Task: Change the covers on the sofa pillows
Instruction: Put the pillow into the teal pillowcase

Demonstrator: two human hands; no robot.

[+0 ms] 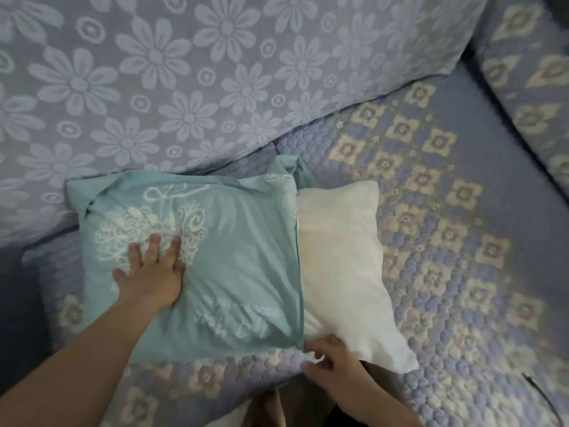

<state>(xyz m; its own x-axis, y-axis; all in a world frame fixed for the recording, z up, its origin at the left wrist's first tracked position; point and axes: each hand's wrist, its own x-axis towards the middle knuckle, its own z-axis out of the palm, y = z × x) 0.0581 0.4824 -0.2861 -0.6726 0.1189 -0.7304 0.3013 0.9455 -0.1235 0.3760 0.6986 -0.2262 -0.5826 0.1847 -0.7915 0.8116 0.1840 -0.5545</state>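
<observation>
A teal pillow cover [240,260] with a white printed pattern lies on the sofa seat, half over a white pillow [338,257]. The pillow's right half sticks out of the cover's open right side. My left hand [151,272] presses flat on the cover's left part, fingers spread. My right hand [331,360] is at the near edge, where its fingers pinch the white pillow's near corner next to the cover's opening.
The sofa seat [446,226] wears a quilted blue cover with cream flower squares. A big blue daisy-patterned back cushion [215,81] leans behind the pillow. Another patterned cushion [529,72] sits at the far right. A beige cloth [271,408] shows at the bottom edge.
</observation>
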